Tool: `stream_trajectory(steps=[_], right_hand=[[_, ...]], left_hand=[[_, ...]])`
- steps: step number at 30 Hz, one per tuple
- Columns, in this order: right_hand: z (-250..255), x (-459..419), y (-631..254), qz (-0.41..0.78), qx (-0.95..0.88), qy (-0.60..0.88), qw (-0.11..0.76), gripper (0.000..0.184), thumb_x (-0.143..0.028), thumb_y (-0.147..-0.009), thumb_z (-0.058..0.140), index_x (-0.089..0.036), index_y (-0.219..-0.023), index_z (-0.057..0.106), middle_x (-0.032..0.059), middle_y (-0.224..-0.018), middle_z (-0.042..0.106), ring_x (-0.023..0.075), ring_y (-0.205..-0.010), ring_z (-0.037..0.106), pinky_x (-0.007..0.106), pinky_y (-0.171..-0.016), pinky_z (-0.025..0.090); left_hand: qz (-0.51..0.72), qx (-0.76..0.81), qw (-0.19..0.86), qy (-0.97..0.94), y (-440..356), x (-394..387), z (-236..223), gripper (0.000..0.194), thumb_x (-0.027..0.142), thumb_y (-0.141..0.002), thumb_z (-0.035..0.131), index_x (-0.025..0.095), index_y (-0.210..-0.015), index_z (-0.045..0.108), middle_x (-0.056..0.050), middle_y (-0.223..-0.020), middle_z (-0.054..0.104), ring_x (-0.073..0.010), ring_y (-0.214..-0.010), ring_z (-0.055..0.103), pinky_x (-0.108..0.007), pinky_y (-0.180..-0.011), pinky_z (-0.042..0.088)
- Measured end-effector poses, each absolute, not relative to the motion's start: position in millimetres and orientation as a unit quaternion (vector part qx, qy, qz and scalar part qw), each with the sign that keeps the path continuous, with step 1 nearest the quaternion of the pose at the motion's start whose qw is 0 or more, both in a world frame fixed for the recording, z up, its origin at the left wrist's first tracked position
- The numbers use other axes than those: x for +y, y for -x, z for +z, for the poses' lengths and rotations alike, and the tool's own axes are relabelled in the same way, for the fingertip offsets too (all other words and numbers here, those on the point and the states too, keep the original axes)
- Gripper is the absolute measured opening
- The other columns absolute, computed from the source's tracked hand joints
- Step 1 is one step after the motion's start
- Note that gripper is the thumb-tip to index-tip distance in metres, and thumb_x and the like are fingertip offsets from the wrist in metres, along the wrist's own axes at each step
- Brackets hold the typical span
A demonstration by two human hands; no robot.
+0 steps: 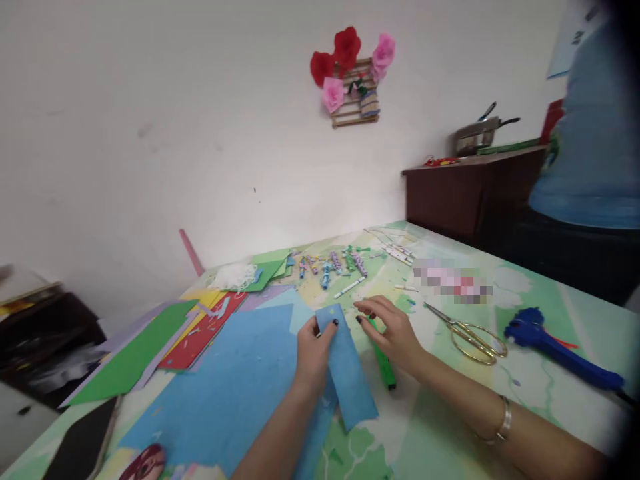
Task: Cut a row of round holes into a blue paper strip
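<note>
A narrow blue paper strip (350,370) is pinched near its far end by my left hand (315,347), thumb on top. The strip slants over the edge of a large blue paper sheet (220,373). To the right hovers my right hand (395,333), thumb and fingers apart with nothing visible between them. Partly hidden under that hand is a slim green tool (384,370) with a black end; I cannot make out its exact kind. Gold-handled scissors (473,339) lie right of my right hand, blades toward the wall.
A blue glue gun (560,350) lies at the right. Coloured sheets (135,347) and white shreds (235,275) are at left, a phone (83,440) in front. Several small wrapped rolls (326,275) lie at the back. A person (590,133) stands beside the dark cabinet (465,193).
</note>
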State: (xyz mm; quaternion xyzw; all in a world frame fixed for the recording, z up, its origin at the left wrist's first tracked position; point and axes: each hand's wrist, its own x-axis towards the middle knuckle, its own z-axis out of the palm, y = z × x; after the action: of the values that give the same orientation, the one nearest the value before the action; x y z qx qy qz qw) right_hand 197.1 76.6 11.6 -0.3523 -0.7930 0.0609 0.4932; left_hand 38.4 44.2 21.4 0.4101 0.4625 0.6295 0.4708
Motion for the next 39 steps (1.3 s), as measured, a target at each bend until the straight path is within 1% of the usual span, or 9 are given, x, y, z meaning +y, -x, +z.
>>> stream_trajectory(steps=[5,10,13,16,21,25,28,34,39], right_hand=[[9.3,54.1,-180.0,0.11,-0.807,0.25,0.524,0.015,-0.016,-0.084,0.053,-0.021,-0.096,0.058,0.0088,-0.096,0.053,0.0186,-0.088,0.053,0.032,-0.072,0.048],[4.1,56.4,-177.8,0.166,-0.79,0.268,0.526,0.018,-0.013,-0.081,0.056,-0.02,-0.098,0.057,0.0068,-0.096,0.052,0.0151,-0.074,0.052,0.032,-0.068,0.048],[4.3,57.9,-178.8,0.179,-0.784,0.262,0.534,0.017,-0.014,-0.082,0.056,-0.02,-0.097,0.058,0.0066,-0.096,0.052,0.0158,-0.076,0.053,0.033,-0.07,0.048],[6.0,56.8,-179.1,0.186,-0.778,0.257,0.543,0.017,-0.014,-0.082,0.056,-0.02,-0.098,0.058,0.0064,-0.096,0.052,0.0159,-0.076,0.053,0.033,-0.071,0.047],[10.6,53.4,-179.9,0.173,-0.77,0.261,0.555,0.01,-0.013,-0.082,0.055,-0.019,-0.09,0.057,0.0039,-0.086,0.052,0.0147,-0.071,0.05,0.031,-0.068,0.043],[12.5,51.5,-181.1,0.16,-0.763,0.267,0.567,0.007,-0.012,-0.085,0.052,-0.017,-0.083,0.056,0.0032,-0.079,0.052,0.0156,-0.073,0.049,0.03,-0.067,0.041],[12.7,50.4,-181.4,0.155,-0.764,0.259,0.57,0.009,-0.011,-0.085,0.05,-0.017,-0.083,0.056,0.0032,-0.078,0.052,0.0155,-0.075,0.049,0.03,-0.068,0.041],[12.7,51.8,-183.4,0.139,-0.77,0.258,0.566,0.01,-0.011,-0.086,0.049,-0.017,-0.082,0.055,0.0034,-0.078,0.051,0.0149,-0.074,0.049,0.029,-0.067,0.042],[7.6,53.8,-182.7,0.084,-0.798,0.231,0.55,0.009,-0.012,-0.087,0.048,-0.018,-0.085,0.055,0.0055,-0.082,0.054,0.0162,-0.076,0.05,0.031,-0.068,0.043]], left_hand=[[0.632,0.431,0.483,-0.426,-41.8,33.7,11.9,0.028,0.026,-0.059,0.077,0.012,-0.081,0.067,-0.005,-0.078,0.068,-0.0178,-0.073,0.061,-0.025,-0.067,0.046],[0.62,0.374,0.547,-0.42,-42.6,26.5,12.4,0.033,0.027,-0.061,0.076,0.013,-0.089,0.066,-0.007,-0.085,0.068,-0.0162,-0.071,0.061,-0.026,-0.067,0.046],[0.615,0.357,0.572,-0.41,-41.8,25.0,13.5,0.033,0.026,-0.06,0.076,0.013,-0.089,0.066,-0.006,-0.086,0.067,-0.0129,-0.066,0.059,-0.024,-0.064,0.044],[0.605,0.345,0.59,-0.409,-40.4,24.8,14.1,0.031,0.024,-0.061,0.076,0.013,-0.089,0.066,-0.006,-0.085,0.067,-0.0129,-0.066,0.059,-0.024,-0.063,0.044],[0.6,0.329,0.594,-0.424,-40.4,23.5,15.4,0.03,0.022,-0.063,0.074,0.014,-0.091,0.066,-0.006,-0.085,0.066,-0.0141,-0.069,0.059,-0.023,-0.063,0.043],[0.601,0.324,0.592,-0.429,-42.0,21.4,15.9,0.024,0.026,-0.069,0.072,0.014,-0.09,0.066,-0.004,-0.079,0.065,-0.0113,-0.064,0.056,-0.02,-0.058,0.041],[0.603,0.322,0.592,-0.427,-42.2,20.8,15.3,0.022,0.029,-0.072,0.07,0.015,-0.089,0.066,-0.002,-0.077,0.063,-0.0098,-0.06,0.053,-0.019,-0.055,0.04],[0.609,0.335,0.589,-0.412,-43.0,20.8,12.7,0.023,0.031,-0.071,0.072,0.016,-0.087,0.065,0.0,-0.072,0.061,-0.0085,-0.057,0.053,-0.018,-0.052,0.039],[0.614,0.341,0.589,-0.401,-44.7,21.5,11.5,0.022,0.032,-0.07,0.073,0.014,-0.081,0.064,0.001,-0.065,0.058,-0.0071,-0.053,0.051,-0.017,-0.05,0.037]])
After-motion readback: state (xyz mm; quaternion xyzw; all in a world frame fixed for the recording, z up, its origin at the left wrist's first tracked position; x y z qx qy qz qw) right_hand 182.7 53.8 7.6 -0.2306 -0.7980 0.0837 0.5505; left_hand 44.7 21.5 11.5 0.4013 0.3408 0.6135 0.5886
